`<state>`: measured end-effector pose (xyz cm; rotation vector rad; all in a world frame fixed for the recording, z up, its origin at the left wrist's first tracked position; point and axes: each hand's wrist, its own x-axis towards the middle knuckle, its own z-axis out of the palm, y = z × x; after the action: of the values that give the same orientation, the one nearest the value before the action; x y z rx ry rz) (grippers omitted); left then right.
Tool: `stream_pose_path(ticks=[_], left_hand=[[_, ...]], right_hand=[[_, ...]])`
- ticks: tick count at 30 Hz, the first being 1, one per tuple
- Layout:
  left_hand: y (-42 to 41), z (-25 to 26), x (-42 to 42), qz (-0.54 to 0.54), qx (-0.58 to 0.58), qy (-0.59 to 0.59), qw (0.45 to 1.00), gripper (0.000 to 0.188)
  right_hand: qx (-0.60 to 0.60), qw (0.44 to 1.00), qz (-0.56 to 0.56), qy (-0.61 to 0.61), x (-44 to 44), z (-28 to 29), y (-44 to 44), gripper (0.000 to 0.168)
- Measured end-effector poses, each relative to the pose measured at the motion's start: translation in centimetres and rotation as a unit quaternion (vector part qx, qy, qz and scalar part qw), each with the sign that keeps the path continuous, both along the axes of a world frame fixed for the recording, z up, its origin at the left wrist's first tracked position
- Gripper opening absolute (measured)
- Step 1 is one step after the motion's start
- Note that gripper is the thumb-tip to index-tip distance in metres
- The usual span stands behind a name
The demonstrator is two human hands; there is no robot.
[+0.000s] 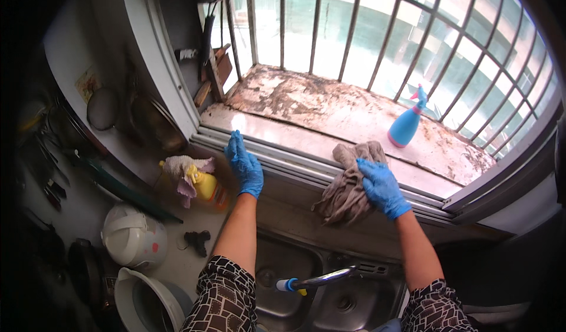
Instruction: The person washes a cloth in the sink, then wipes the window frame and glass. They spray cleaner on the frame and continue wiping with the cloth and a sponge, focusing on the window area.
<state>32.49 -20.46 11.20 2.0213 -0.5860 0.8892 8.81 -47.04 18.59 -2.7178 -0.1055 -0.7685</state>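
Observation:
Both hands wear blue disposable gloves. My left hand rests on the left part of the metal window track, its fingers close together and pointing at the sill, with no object seen in it. A bunched grey-brown cloth lies over the track farther right, and my right hand grips its right side. Beyond the cloth, a blue spray bottle with a pink collar and base stands upright on the stained outer ledge.
Metal bars enclose the ledge. Below the window is a double steel sink with a faucet. At left stand a yellow bottle with a draped cloth, a white lidded appliance and a pale basin.

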Motion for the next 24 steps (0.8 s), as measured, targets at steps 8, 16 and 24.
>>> stream_pose_path(ticks=[8, 16, 24], left_hand=[[3.5, 0.7, 1.7, 0.008, 0.101, 0.118, 0.988, 0.062], [-4.0, 18.7, -8.6, -0.216, 0.091, 0.133, 0.963, 0.07], [-4.1, 32.9, -14.8, -0.363, 0.024, 0.283, 0.887, 0.068]], right_hand=[[-0.049, 0.998, -0.042, 0.006, -2.9, 0.5, 4.3, 0.062], [0.234, 0.971, -0.045, 0.035, -3.8, 2.5, 4.4, 0.032], [0.535, 0.842, -0.054, -0.05, -10.0, 26.7, 9.7, 0.037]])
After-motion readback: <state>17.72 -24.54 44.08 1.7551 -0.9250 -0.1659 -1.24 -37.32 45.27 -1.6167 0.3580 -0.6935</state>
